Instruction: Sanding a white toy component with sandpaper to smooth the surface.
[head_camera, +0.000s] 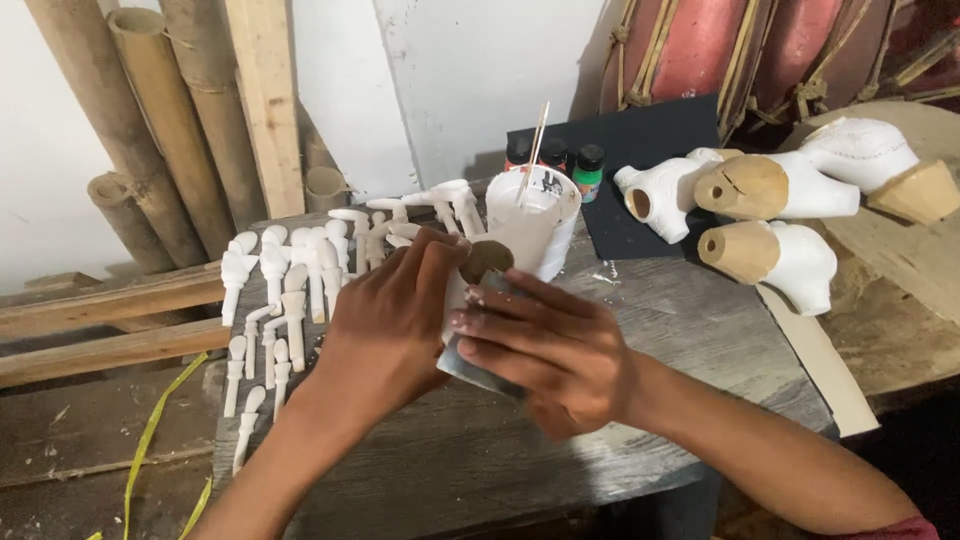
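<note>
hands: left (385, 325), right (545, 350) grip wooden piece (485, 260) | white cup (540, 215) touching behind

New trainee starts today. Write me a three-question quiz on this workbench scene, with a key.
1. True or false: both hands, the left hand and the right hand, are on the same white piece.
2. Where do the small white carved pegs lie? A) left part of the wooden table B) on the black sheet C) on the floor
3. What stands in the white cup?

Key: 1 true; 2 A; 3 a thin stick.
</note>
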